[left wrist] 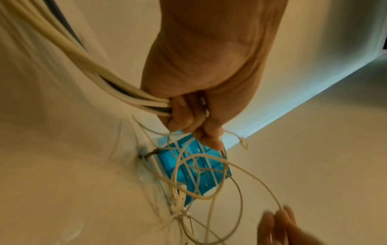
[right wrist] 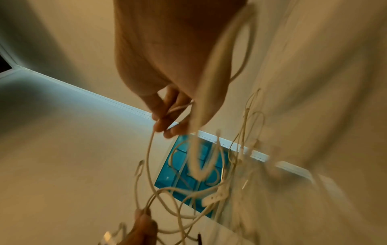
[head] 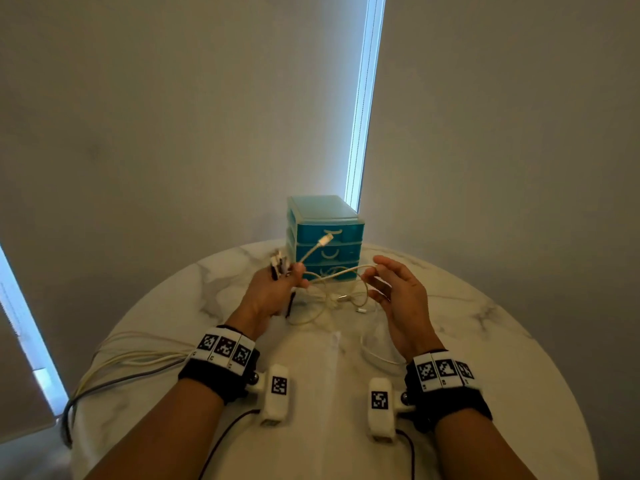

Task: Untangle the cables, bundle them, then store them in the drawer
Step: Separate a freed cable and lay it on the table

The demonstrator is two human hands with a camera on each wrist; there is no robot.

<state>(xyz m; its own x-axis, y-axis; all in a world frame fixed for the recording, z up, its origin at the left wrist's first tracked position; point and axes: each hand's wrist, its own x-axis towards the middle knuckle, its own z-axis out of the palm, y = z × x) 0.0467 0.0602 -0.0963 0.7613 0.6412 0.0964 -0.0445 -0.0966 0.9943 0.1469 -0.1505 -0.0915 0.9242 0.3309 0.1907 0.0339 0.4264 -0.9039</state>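
My left hand (head: 277, 289) (left wrist: 188, 116) grips a bunch of white and dark cables (left wrist: 83, 54) just in front of the teal drawer unit (head: 325, 237). Their plug ends (head: 278, 263) stick up past my fingers, and one white USB plug (head: 325, 240) rises higher. My right hand (head: 394, 289) (right wrist: 167, 119) pinches a thin white cable (head: 346, 271) that runs across to the left hand. Below both hands, tangled white cable loops (head: 332, 303) (right wrist: 188, 199) hang down onto the table. All three drawers look closed.
The round white marble table (head: 485, 323) carries everything. The bundled cables (head: 121, 362) trail over the table's left edge. Another white cable loop (head: 377, 355) lies near my right wrist. Plain walls and a bright window strip (head: 363, 98) stand behind the drawer unit.
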